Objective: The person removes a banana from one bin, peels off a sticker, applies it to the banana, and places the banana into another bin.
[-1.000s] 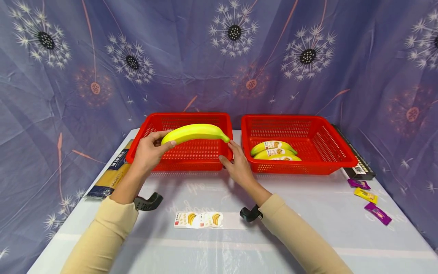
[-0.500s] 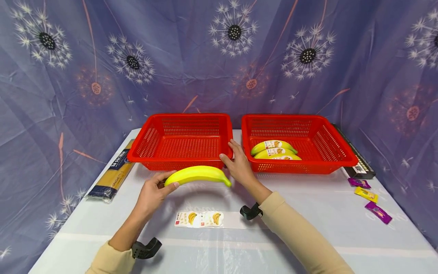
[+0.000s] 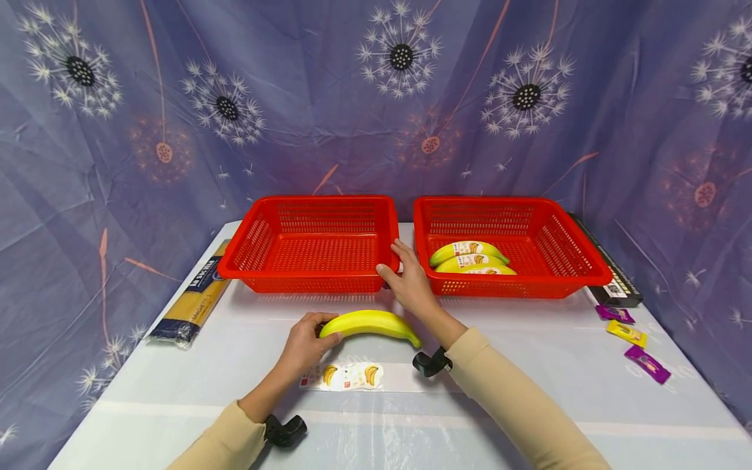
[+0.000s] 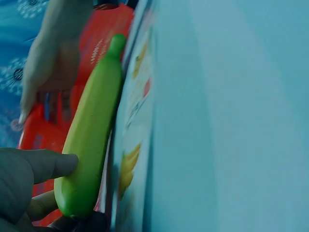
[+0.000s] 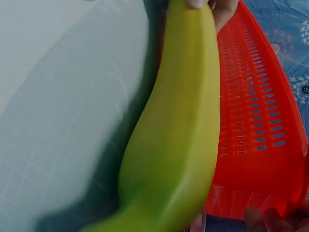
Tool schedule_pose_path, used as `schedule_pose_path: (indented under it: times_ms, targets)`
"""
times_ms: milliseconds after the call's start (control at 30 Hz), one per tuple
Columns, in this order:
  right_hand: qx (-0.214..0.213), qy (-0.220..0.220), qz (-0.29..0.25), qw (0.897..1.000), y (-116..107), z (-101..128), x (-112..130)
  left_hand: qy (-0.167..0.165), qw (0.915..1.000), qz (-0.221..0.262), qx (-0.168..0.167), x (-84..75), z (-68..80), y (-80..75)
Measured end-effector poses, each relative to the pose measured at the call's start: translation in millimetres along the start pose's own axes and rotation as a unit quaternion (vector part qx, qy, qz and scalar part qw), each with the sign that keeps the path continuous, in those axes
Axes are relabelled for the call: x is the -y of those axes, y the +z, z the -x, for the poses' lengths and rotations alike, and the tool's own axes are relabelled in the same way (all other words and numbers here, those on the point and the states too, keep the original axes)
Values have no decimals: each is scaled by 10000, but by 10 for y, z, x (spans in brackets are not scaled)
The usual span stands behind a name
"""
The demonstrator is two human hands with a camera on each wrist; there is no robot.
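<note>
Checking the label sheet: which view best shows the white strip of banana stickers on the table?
Head view: the white strip of banana stickers lies whole, below the yellow banana. Left wrist shows it edge-on and blurred; right wrist shows none.

Bright, even light from above in the head view; both wrist views are dim, blue-tinted and blurred.

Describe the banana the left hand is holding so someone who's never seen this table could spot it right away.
Start at the two red baskets side by side: the left basket and the right basket. On the white table in front of the left one, the left hand grips a banana by one end. Unlike the bananas in the right basket, it shows no label.
</note>
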State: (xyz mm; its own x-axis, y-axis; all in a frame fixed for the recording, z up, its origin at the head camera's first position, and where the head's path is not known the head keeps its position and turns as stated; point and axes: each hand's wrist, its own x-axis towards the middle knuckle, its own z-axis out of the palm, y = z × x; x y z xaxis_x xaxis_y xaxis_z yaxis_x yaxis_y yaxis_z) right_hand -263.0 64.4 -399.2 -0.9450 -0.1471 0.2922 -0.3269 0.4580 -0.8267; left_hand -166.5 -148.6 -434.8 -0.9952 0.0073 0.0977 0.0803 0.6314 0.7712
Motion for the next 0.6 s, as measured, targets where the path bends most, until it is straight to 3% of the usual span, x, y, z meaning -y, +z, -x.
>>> schedule_pose_path:
  times_ms: [233,433,600]
  targets:
    - [121,184,-96,9997,-12,-15,-15,573,9979,-228,219,-113,-74,203]
    - [197,239,-77,9995,-22,-26,-34,774,9948,-240,609,-278,-143,397]
    - [249,265,-106,9993,-35,-28,-32,1017,9917,-295,727,-383,-202,541]
